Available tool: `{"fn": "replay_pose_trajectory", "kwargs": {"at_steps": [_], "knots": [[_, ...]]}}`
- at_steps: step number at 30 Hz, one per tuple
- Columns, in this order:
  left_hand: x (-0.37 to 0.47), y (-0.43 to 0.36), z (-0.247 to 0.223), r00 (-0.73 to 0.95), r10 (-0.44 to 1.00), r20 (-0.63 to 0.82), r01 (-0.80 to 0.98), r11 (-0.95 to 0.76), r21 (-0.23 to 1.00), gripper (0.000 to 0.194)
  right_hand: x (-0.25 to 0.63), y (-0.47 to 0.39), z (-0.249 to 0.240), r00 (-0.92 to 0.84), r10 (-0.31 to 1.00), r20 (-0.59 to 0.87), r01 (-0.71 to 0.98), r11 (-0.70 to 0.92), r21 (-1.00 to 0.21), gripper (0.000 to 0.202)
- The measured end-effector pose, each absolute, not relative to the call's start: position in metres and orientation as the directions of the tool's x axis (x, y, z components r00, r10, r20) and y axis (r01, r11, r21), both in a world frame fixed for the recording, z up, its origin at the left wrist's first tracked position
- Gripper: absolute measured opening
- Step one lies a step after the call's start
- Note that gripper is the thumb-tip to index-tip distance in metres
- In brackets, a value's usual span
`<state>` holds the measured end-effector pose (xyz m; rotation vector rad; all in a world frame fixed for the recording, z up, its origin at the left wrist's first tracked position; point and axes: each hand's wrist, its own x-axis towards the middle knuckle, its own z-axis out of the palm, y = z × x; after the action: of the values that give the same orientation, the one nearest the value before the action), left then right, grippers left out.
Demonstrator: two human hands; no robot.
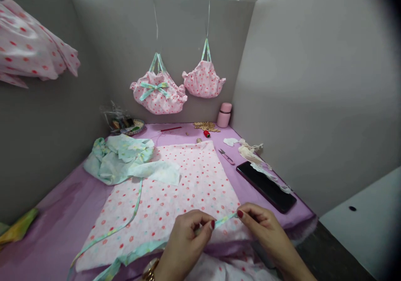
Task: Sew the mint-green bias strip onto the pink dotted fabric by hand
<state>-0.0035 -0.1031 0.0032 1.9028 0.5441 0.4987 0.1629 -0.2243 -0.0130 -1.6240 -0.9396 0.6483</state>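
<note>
A narrow mint-green fabric strip (225, 220) is stretched between my two hands above the front edge of the table. My left hand (191, 236) pinches it between thumb and forefinger. At the strip's right end, my right hand (261, 224) closes thumb and fingers on it. Beneath them lies pink dotted fabric (188, 189), spread flat. A long thin green strap (136, 208) curves over its left part, and a wider green band runs along its near edge. Crumpled mint floral cloth (122, 158) rests on the far left of the pink fabric.
Thread snips (226, 156), a black phone (266, 187) with lace on it, and a pink bottle (224, 115) stand or lie to the right. A red thread spool (206, 134) and a basket (133, 127) are at the back. Two dotted bags hang on the grey partition (119, 55).
</note>
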Motion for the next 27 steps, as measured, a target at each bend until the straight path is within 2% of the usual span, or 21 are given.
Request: {"fn": "replay_pose_trajectory", "kwargs": {"at_steps": [5, 11, 18, 27], "knots": [[-0.0057, -0.1045, 0.0055, 0.81, 0.577, 0.107, 0.156, -0.388, 0.909, 0.019, 0.1629, -0.2222, -0.0155, 0.527, 0.849, 0.041, 0.214, -0.086, -0.973, 0.029], [-0.0064, -0.107, 0.0053, 0.802, 0.59, 0.088, 0.16, -0.355, 0.921, 0.021, 0.1603, -0.2216, -0.0138, 0.544, 0.838, 0.047, 0.207, -0.079, -0.975, 0.03], [-0.0053, -0.1072, 0.0055, 0.786, 0.616, 0.059, 0.209, -0.354, 0.912, 0.013, 0.1595, -0.2207, -0.014, 0.545, 0.837, 0.05, 0.197, -0.07, -0.978, 0.029], [-0.0053, -0.1034, -0.0001, 0.789, 0.609, 0.075, 0.195, -0.364, 0.911, 0.021, 0.1608, -0.2222, -0.0135, 0.535, 0.841, 0.073, 0.286, -0.099, -0.953, 0.031]]}}
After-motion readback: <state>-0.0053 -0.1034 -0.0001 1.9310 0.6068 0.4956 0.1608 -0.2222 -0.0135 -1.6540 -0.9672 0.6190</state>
